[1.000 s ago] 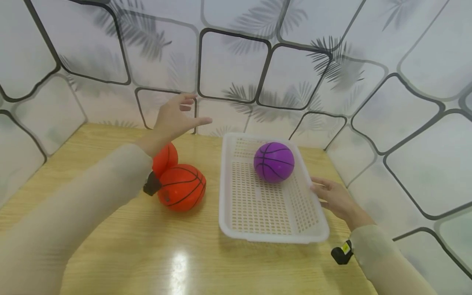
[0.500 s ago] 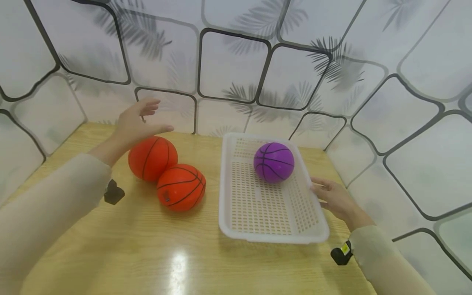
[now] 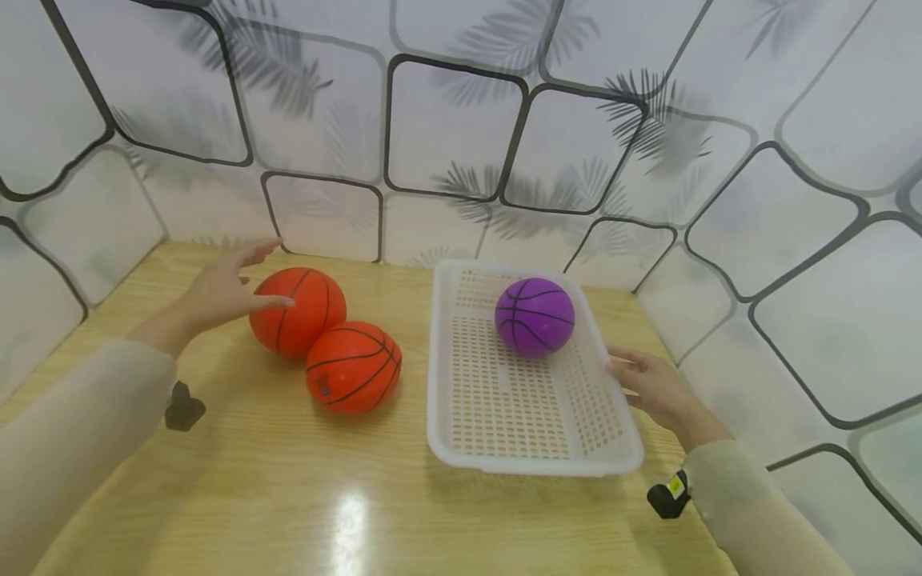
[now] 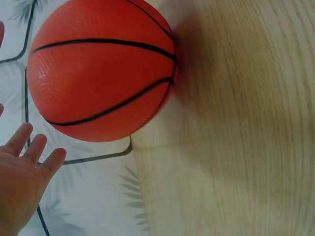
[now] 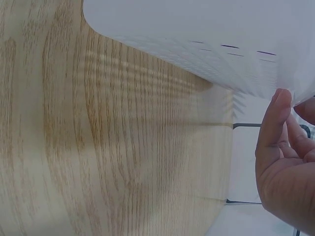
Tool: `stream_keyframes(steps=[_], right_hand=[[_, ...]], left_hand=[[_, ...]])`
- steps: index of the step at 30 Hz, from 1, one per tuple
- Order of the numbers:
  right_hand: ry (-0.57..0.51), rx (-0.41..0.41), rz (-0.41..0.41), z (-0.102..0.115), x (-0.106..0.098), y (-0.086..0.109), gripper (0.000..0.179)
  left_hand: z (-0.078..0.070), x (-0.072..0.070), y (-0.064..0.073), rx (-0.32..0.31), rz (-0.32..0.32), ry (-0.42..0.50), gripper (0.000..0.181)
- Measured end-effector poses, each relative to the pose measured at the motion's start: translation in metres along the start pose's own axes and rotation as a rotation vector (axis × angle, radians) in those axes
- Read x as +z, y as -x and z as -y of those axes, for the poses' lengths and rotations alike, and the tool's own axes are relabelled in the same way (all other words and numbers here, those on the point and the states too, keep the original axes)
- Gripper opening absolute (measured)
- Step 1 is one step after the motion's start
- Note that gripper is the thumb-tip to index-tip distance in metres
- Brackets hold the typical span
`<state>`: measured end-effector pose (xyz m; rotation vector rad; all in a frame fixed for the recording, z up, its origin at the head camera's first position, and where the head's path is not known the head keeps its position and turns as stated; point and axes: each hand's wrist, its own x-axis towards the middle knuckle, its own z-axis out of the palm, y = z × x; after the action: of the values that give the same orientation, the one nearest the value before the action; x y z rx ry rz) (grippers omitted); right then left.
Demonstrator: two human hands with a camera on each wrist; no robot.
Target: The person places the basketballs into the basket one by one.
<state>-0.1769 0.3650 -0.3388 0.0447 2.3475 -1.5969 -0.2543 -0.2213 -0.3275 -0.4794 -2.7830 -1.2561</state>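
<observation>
My left hand (image 3: pixel 216 294) is spread beside the rear red basketball (image 3: pixel 308 314), thumb and fingers apart. In the left wrist view, that ball (image 4: pixel 103 73) shows a gap to the visible fingers (image 4: pixel 37 147). A second red basketball (image 3: pixel 354 368) lies in front, against the first. My right hand (image 3: pixel 657 392) pinches the right rim of a white plastic basket (image 3: pixel 436 400), which holds a purple basketball (image 3: pixel 535 318) toward its back. The right wrist view shows fingertips at the rim of the basket (image 5: pixel 192 22); part of the thumb is cut off.
A light wood table (image 3: pixel 274 496) carries everything. Behind it and on both sides stand pale walls (image 3: pixel 454 128) with dark outlines and leaf prints. Black wrist cameras sit under the left sleeve (image 3: pixel 94 424) and the right sleeve (image 3: pixel 749 496).
My left hand has moved left and down, from above and behind the red basketballs to the rear ball's left side. The right hand, basket and balls have stayed put.
</observation>
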Motion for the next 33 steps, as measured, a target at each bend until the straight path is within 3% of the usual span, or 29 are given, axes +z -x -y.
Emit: stream_keyframes(steps=[6, 10, 19, 24, 33], right_hand=[[-0.001, 0.001, 0.001, -0.001, -0.001, 0.000, 0.061], [-0.006, -0.001, 0.002, -0.002, -0.001, -0.002, 0.060], [-0.023, -0.002, -0.005, -0.003, -0.002, -0.002, 0.060], [-0.028, -0.007, 0.003, -0.004, -0.003, -0.003, 0.060], [-0.009, 0.011, -0.014, -0.007, -0.004, -0.005, 0.059]], left_hand=[[0.017, 0.007, 0.004, 0.017, 0.072, -0.032, 0.095], [0.029, 0.014, 0.004, 0.068, 0.073, -0.064, 0.098], [0.039, 0.021, 0.001, 0.058, 0.079, -0.038, 0.105], [0.038, 0.019, 0.000, 0.026, 0.084, -0.021, 0.104], [0.039, 0.014, 0.002, -0.091, 0.098, 0.032, 0.102]])
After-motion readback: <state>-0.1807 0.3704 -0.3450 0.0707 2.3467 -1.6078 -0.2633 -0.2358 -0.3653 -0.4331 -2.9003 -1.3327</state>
